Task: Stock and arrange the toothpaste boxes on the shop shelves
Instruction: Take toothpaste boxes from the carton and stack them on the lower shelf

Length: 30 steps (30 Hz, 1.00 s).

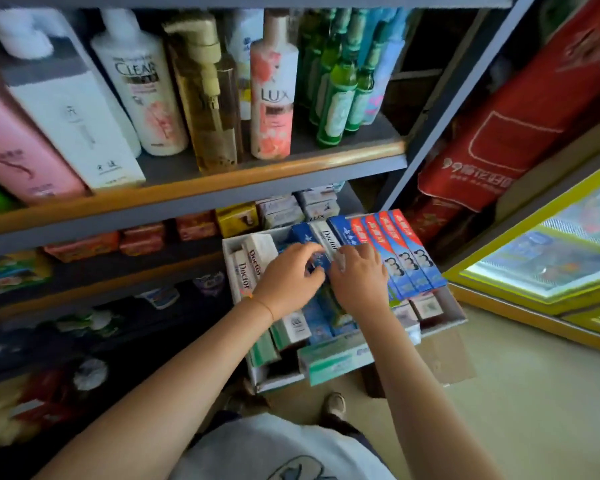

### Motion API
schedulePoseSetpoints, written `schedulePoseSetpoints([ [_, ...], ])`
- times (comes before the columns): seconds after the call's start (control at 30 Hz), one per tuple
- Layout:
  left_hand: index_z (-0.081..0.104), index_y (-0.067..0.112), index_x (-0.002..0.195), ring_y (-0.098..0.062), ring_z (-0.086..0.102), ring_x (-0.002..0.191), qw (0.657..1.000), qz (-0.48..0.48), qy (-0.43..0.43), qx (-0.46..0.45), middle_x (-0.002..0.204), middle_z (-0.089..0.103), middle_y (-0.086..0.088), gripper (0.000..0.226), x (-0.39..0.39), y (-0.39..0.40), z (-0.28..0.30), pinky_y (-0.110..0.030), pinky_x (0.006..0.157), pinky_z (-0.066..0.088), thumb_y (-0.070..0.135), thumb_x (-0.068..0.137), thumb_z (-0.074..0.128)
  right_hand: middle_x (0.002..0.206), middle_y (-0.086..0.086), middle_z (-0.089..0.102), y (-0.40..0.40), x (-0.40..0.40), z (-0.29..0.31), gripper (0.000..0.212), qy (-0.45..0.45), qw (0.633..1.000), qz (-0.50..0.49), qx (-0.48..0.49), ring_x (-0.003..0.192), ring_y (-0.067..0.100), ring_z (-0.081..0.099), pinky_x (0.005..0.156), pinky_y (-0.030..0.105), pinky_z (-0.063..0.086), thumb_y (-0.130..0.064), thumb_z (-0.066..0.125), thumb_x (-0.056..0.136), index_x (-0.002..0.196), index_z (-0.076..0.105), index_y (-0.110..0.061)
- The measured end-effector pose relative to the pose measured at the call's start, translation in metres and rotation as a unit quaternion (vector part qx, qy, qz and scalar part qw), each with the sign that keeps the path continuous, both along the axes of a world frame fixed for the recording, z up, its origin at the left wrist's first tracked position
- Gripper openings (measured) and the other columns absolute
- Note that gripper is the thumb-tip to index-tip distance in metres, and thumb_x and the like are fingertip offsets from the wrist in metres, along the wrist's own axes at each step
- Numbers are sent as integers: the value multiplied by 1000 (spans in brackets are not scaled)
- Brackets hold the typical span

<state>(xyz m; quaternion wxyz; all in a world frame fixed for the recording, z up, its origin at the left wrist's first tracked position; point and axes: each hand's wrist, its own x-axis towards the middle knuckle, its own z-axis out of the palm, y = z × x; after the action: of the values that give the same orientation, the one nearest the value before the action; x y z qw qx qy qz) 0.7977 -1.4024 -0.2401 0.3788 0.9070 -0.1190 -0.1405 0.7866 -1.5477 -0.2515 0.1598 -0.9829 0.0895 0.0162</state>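
Head view shows a long blue cardboard toothpaste box [314, 252] standing slanted in a white open-topped carton [444, 308] that sits at the front of the lower shelf. Its long axis runs from the near bottom of the carton up and away toward the shelf back, top end pointing away from the person. Both hands meet on it: the left hand [290, 277] has its fingers curled over the box's upper part, seemingly pinching it, while the right hand [357, 275] lies just beside, fingers bent down onto the same box and the white "Doctor" box [328, 239] next to it — whether it truly clasps either, I cannot tell. The box lies directly under the fingertips of both hands, the left slightly nearer its top end.

To the right, a row of red-and-blue toothpaste boxes [402, 252] leans the same way; to the left, more white "Doctor" boxes [248, 268]. Green-and-white boxes [336, 358] lie crosswise at the carton's near end. Above, shampoo bottles [146, 84] line the upper shelf [194, 192].
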Motion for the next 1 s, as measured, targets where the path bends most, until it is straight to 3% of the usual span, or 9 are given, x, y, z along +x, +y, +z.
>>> schedulePoseSetpoints([
  [0.1, 29, 14, 150, -31, 49, 128, 992, 80, 83, 44, 146, 43, -13, 64, 5, -31, -9, -40, 103, 42, 29, 95, 57, 129, 15, 47, -28, 11, -3, 41, 12, 1000, 15, 18, 119, 35, 44, 97, 46, 39, -32, 50, 97, 130, 49, -8],
  [0.23, 40, 19, 135, -27, 62, 107, 965, 208, 160, 24, 126, 60, -4, 60, 7, -58, -19, -39, 91, 50, 49, 88, 61, 125, 15, 48, -58, 25, -7, 49, 85, 991, 41, 93, 109, 33, 52, 85, 41, 47, -36, 51, 96, 134, 41, -6],
  [0.4, 50, 22, 126, -17, 65, 101, 930, 329, 147, -71, 116, 68, 5, 58, 7, -77, -19, -38, 92, 52, 37, 78, 79, 118, 15, 50, -68, 35, -10, 43, 125, 979, 64, 148, 101, 33, 56, 85, 41, 51, -37, 55, 95, 120, 53, -2],
  [0.53, 60, 36, 101, -16, 66, 100, 927, 344, 109, -99, 107, 71, 5, 40, 0, -86, -11, -39, 90, 54, 11, 76, 79, 115, 17, 52, -70, 33, -18, 33, 84, 974, 70, 200, 100, 32, 52, 80, 38, 48, -26, 61, 90, 112, 58, -1],
  [0.67, 54, 35, 96, -7, 64, 91, 907, 379, 100, -156, 94, 66, 13, 42, -7, -91, -9, -21, 68, 49, 3, 79, 76, 106, 13, 60, -69, 30, -30, 27, 45, 964, 87, 247, 98, 30, 56, 75, 37, 51, -20, 63, 87, 108, 60, -4],
  [0.8, 55, 36, 95, -9, 64, 95, 904, 378, 96, -178, 95, 66, 15, 43, -10, -89, -9, -23, 73, 49, 3, 79, 77, 99, 6, 66, -67, 29, -27, 24, 25, 952, 83, 294, 89, 24, 63, 52, 15, 34, -12, 65, 86, 110, 61, -8],
  [0.87, 54, 37, 96, -9, 64, 95, 903, 377, 93, -185, 95, 65, 15, 43, -13, -89, -5, -24, 76, 49, 6, 79, 78, 98, 6, 67, -68, 28, -21, 26, 17, 952, 81, 294, 86, 23, 64, 50, 14, 33, -11, 65, 85, 110, 60, -8],
  [1.0, 55, 29, 114, -7, 65, 89, 890, 398, 66, -214, 100, 67, 12, 40, -24, -72, 16, -21, 65, 47, 24, 81, 76, 91, 0, 68, -68, 22, 14, 28, -53, 948, 77, 305, 77, 16, 63, 53, 16, 41, -12, 66, 84, 111, 59, -12],
])
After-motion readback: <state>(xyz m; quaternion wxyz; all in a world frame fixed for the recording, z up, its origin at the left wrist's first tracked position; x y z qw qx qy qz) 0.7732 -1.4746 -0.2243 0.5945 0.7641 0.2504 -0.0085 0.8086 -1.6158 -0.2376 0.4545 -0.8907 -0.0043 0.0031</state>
